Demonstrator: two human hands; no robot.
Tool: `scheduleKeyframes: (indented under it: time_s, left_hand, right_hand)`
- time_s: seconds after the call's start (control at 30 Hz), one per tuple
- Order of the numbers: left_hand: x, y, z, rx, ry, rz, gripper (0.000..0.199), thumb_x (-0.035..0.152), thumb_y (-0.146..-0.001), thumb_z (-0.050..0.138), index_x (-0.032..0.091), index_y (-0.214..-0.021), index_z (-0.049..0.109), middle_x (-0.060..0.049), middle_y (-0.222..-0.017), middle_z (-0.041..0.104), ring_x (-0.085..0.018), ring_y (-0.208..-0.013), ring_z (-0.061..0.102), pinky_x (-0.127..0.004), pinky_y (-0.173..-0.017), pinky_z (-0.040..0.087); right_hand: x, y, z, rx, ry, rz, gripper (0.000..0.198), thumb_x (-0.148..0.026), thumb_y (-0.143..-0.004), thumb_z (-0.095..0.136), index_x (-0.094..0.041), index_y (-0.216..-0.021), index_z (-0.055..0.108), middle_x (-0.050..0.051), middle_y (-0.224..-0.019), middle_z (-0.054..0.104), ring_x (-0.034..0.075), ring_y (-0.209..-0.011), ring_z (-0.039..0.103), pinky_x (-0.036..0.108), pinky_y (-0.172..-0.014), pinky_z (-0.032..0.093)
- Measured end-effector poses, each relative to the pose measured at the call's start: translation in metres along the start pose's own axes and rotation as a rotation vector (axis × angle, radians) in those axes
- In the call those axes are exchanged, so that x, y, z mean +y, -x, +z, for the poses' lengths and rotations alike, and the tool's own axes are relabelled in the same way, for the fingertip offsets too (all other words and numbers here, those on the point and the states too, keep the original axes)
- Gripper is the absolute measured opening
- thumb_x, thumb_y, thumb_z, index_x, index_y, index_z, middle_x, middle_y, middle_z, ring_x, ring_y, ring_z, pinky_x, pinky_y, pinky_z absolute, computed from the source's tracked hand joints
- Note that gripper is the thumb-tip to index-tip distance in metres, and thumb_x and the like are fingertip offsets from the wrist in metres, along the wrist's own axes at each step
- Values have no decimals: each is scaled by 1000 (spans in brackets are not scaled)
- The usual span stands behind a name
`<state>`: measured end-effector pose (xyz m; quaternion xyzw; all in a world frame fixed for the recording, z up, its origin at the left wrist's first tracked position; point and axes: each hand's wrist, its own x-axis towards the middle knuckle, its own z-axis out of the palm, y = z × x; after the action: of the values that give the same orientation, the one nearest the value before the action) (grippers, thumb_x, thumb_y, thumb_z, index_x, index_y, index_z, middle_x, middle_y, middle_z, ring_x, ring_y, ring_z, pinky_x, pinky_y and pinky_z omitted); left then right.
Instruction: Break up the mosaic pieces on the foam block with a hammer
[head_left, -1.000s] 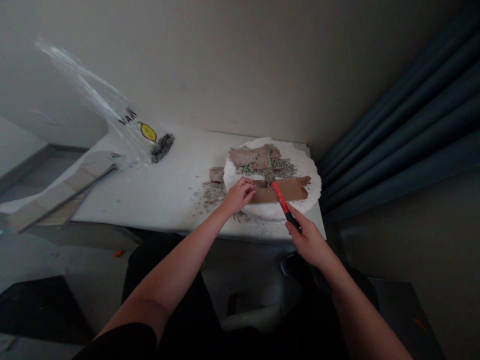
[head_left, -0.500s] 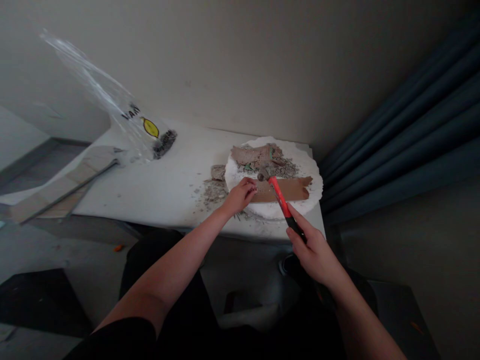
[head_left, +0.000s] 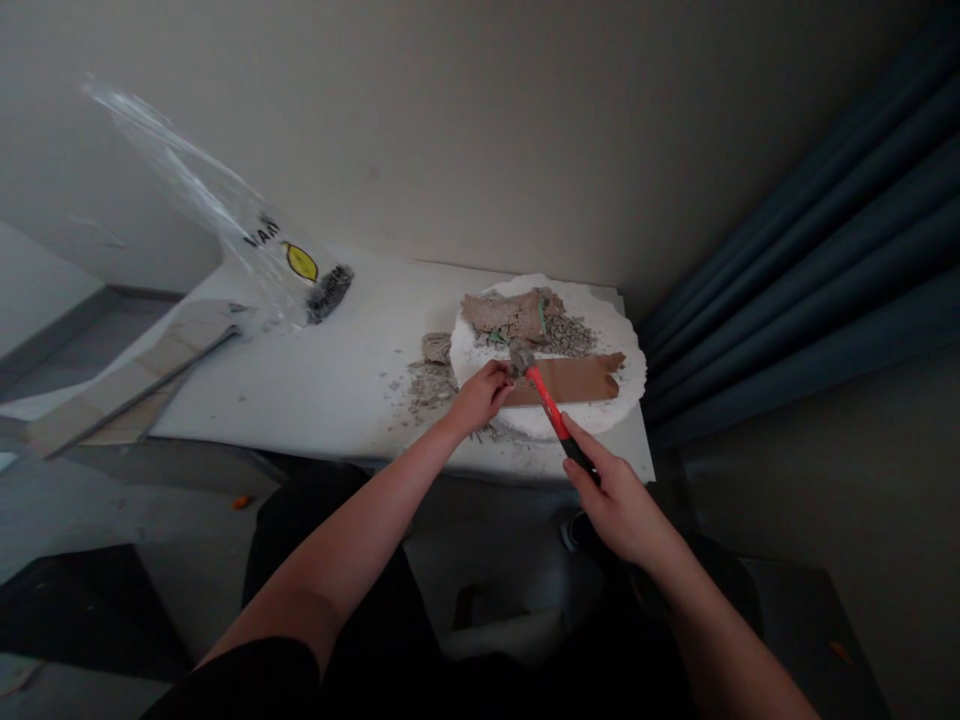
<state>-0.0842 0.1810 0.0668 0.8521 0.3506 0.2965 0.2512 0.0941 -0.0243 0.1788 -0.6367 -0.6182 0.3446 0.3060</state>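
Hammer (head_left: pixel 546 398): red upper handle, black grip, grey head
Cardboard strip (head_left: pixel 577 380): plain mid-brown
Scalloped round mat (head_left: pixel 611 325): white
Cracked sheet (head_left: pixel 501 312): dusty pinkish brown, finely dotted, green along one edge
Gravelly crumbs (head_left: pixel 574 336): mottled grey-brown
Counter (head_left: pixel 322 385): off-white, flecked grey near the mat
Plastic bag (head_left: pixel 259 235): clear, printed with a yellow lemon (head_left: pixel 301 262) outlined in black, plus black lettering
Curtain (head_left: pixel 817 230): dark slate blue
Wall (head_left: pixel 465 130): greyish beige
Sleeve (head_left: pixel 247 680): black
Floor scrap (head_left: pixel 241 502): orange
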Motion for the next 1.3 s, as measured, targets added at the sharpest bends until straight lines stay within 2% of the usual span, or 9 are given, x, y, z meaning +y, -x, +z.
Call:
scheduleKeyframes:
  time_s: [0.2,0.43,0.53,0.6,0.7,0.77,0.9,1.1,1.3]
  left_hand:
    - [-2,0,-1,-7,54,-39,14,29,-89,55,18,-85,61,-9,-107,58,-16,-92,61,-33,-86,53]
    - [-3,2,-12,122,174,-163,23,20,-83,54,17,-104,59,-7,-112,57,-11,-78,60,-26,-68,53]
    - [-3,3,-29,213,54,-260,13,29,-84,56,18,-86,61,-6,-105,61,-13,-80,61,-29,-72,52]
    - [-4,4,-43,242,-31,-330,24,38,-87,54,19,-73,59,-5,-89,64,-15,-77,60,-30,-73,50]
    - [-8,9,-63,269,-115,-455,24,41,-88,53,21,-96,63,1,-68,61,-16,-67,58,-31,-71,47]
    - [-14,16,-74,266,-177,-509,31,40,-85,57,21,-109,61,0,-73,65,-18,-71,61,-32,-72,47]
    - [-30,31,-83,80,-379,-574,23,41,-82,57,21,-87,66,-10,-98,70,-23,-85,66,-35,-75,49]
    - [-36,48,-52,-315,-515,-559,16,31,-81,58,20,-87,68,-13,-93,71,-29,-90,67,-38,-76,51]
    - [-36,54,-18,-333,-564,-427,26,26,-86,49,15,-91,72,-19,-106,68,-28,-91,68,-39,-77,54]
  right_hand:
    - [2,0,4,-14,-2,-3,61,-31,-98,45,-21,-157,33,13,-128,67,27,-120,62,43,-101,48]
    - [6,-2,8,1,17,13,62,-31,-98,45,-22,-158,32,11,-115,72,25,-96,70,42,-91,54]
    - [9,-4,10,-19,36,10,62,-29,-97,46,-20,-157,34,13,-119,71,28,-109,67,44,-96,51]
    - [10,-4,11,-13,49,16,61,-29,-97,45,-21,-156,35,13,-121,70,29,-114,65,46,-100,49]
    - [10,-2,11,12,55,-1,63,-30,-97,45,-24,-158,32,12,-122,70,29,-117,63,46,-102,47]
    - [11,-2,13,3,71,-1,63,-30,-97,45,-22,-158,31,13,-121,70,30,-117,63,47,-102,47]
    - [10,-3,17,-40,98,38,62,-29,-97,44,-20,-158,33,13,-113,72,30,-105,67,48,-97,49]
    - [11,-5,12,15,86,36,62,-32,-98,45,-23,-158,31,13,-116,71,28,-98,68,44,-89,51]
    - [30,-13,9,43,89,65,60,-31,-96,46,-20,-155,38,12,-113,71,26,-97,67,45,-91,50]
